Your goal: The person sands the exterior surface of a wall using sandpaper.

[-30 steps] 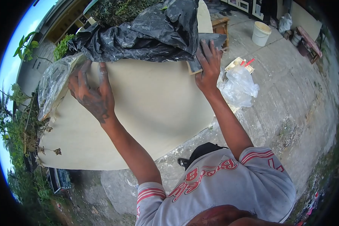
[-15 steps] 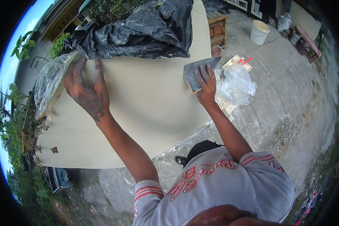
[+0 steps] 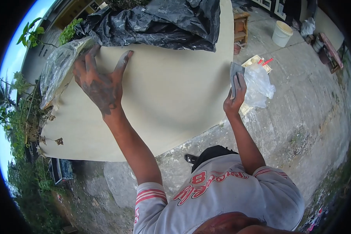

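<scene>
A large cream-coloured panel (image 3: 171, 97) with a smooth face spreads out in front of me. My left hand (image 3: 102, 85), smeared with grey, has its fingers spread at the panel's upper left, close to the clear plastic sheet (image 3: 62, 72). It holds nothing. Out at the right edge of the panel, my right hand (image 3: 236, 95) grips a grey piece of sandpaper (image 3: 235, 72), which is turned nearly edge-on to me. Whether the sandpaper touches the edge cannot be made out.
Black plastic sheeting (image 3: 156, 29) lies bunched over the panel's far part. On the concrete to the right are a clear plastic bag (image 3: 259, 85), a white bucket (image 3: 282, 34) and a wooden stand (image 3: 241, 27). Plants (image 3: 21, 101) grow along the left.
My right hand has moved right with the sandpaper, from the panel's face to its edge, and tilted it upright. The left hand's thumb has spread wider. The whole view has shifted slightly.
</scene>
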Tool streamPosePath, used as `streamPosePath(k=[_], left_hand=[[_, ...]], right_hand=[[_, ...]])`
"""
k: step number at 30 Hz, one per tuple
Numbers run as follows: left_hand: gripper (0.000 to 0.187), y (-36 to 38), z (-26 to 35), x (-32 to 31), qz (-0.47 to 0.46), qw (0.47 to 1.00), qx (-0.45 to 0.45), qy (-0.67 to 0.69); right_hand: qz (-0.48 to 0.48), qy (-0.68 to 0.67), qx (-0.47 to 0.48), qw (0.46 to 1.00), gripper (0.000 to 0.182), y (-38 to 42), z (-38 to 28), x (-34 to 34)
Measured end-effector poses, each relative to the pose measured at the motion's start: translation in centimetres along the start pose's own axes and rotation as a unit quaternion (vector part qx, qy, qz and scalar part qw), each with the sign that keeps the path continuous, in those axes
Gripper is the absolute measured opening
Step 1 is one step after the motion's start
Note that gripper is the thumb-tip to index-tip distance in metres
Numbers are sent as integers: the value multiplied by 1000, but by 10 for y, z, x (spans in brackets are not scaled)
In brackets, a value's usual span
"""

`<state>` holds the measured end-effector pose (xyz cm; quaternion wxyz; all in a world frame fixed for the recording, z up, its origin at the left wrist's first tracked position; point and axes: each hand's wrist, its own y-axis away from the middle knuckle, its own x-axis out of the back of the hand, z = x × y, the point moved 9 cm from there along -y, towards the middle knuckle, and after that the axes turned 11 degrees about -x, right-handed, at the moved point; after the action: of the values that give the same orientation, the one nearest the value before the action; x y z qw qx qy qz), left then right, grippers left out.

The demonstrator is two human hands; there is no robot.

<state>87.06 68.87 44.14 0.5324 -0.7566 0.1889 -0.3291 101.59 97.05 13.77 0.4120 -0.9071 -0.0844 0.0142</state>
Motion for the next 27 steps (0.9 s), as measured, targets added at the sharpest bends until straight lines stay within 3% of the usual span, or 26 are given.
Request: streamPosePath(k=[4, 12, 14, 17, 21, 27], left_hand=[[64, 2, -9, -4, 23, 1000, -4, 4], [42, 8, -23, -10, 55, 997, 15, 57], [37, 9, -23, -9, 74, 995, 2, 61], [33, 10, -26, -11, 80, 994, -5, 76], [32, 12, -26, -12, 85, 992, 2, 88], [27, 12, -28, -8, 103, 991, -11, 85]], right_hand=[[35, -18, -6, 999, 53, -21, -10, -1], [17, -2, -18, 1000, 50, -15, -21, -4], [20, 47, 9, 999, 37, -20, -32, -4], [30, 11, -13, 999, 52, -30, -38, -4], [33, 24, 63, 997, 50, -42, -75, -13], [56, 34, 64, 996, 50, -53, -85, -37]])
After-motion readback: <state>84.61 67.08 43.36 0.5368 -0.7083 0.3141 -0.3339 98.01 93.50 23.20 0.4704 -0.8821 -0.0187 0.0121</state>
